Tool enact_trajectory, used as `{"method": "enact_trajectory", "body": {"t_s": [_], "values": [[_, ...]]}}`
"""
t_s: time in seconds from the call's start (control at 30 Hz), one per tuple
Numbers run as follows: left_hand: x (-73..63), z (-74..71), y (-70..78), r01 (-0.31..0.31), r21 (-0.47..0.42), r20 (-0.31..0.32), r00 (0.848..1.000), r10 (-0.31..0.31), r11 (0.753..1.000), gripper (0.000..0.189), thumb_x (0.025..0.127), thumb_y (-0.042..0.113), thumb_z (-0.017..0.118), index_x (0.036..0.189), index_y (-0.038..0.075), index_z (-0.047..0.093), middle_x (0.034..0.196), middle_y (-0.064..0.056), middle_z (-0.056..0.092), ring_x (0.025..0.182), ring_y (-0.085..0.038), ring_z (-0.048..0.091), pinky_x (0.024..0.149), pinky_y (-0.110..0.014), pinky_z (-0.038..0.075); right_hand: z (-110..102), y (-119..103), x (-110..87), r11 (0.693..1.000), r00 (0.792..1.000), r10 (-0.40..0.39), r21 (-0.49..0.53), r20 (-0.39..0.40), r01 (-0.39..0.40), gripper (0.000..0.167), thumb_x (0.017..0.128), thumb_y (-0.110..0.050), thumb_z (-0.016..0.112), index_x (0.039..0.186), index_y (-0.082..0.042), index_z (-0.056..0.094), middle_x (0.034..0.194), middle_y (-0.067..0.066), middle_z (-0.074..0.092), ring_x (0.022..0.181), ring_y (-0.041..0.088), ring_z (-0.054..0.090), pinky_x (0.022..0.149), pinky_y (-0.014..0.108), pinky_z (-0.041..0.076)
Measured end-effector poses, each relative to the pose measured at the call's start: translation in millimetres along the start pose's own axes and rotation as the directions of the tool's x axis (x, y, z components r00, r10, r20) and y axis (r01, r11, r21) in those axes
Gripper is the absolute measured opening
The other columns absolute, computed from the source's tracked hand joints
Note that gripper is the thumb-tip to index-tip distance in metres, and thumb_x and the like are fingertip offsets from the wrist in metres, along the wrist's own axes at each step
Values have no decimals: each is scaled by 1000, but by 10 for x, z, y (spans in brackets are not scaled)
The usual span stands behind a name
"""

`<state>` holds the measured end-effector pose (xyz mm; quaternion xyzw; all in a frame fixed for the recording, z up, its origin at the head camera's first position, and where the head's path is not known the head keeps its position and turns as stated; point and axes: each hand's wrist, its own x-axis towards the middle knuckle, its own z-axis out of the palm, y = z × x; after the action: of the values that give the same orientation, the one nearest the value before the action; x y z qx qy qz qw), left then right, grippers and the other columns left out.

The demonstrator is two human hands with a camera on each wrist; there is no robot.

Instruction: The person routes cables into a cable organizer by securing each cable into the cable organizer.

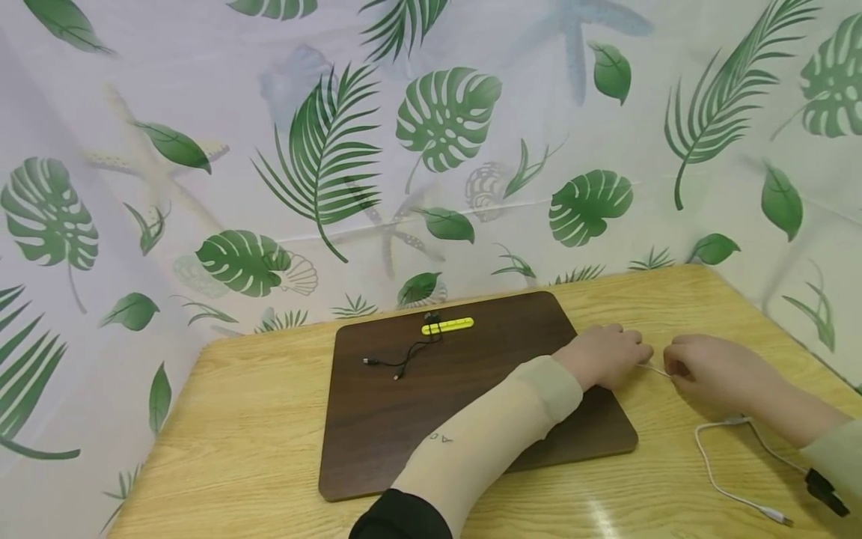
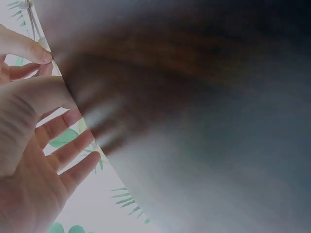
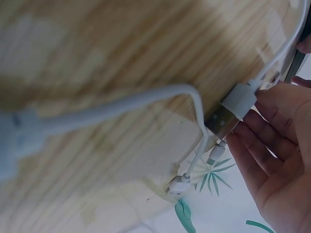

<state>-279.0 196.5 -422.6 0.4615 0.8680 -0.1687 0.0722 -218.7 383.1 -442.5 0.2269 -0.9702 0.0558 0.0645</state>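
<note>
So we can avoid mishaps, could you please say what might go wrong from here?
The white cable spans left hand and right hand, so a tug might strain it. The white plug lies near the right sleeve, which could drag it. The left sleeve crosses the board and might shift it.

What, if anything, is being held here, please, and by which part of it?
The right hand seems to hold a white cable, apparently by its plug. Whether the left hand also grips this white cable cannot be told.

Tabletop nook, kind of room unclear, leaf-printed sheeting along the far, left and right edges, wood-grain table
</note>
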Motion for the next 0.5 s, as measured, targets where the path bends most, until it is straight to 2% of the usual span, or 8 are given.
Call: {"method": "enact_trajectory", "body": {"t_s": [0.17,0.4,0.5], "values": [[-5,13,2,7,16,-23,1000,-7,1000,22,112,34,48,131,37,58,136,18,56,119,-4,53,102,-20,47,-13,-6,5,1000,1000,6,-9,27,-6,24,86,-5,75,75,-20,59,74,-10,53,65,4,42,57,26,39],[-13,15,5,13,43,-2,1000,-13,999,28,114,33,44,137,40,58,138,20,57,120,-5,54,102,-20,46,-2,-28,21,1000,999,13,-25,41,-12,25,84,-7,73,74,-20,55,73,-9,50,63,5,39,56,26,34],[-15,17,16,14,36,-1,1000,-14,999,26,114,32,44,133,40,60,136,20,60,116,-5,56,99,-20,46,0,-45,24,999,999,22,-33,45,-21,26,84,-7,72,73,-21,53,72,-9,48,62,6,38,56,25,32]]}}
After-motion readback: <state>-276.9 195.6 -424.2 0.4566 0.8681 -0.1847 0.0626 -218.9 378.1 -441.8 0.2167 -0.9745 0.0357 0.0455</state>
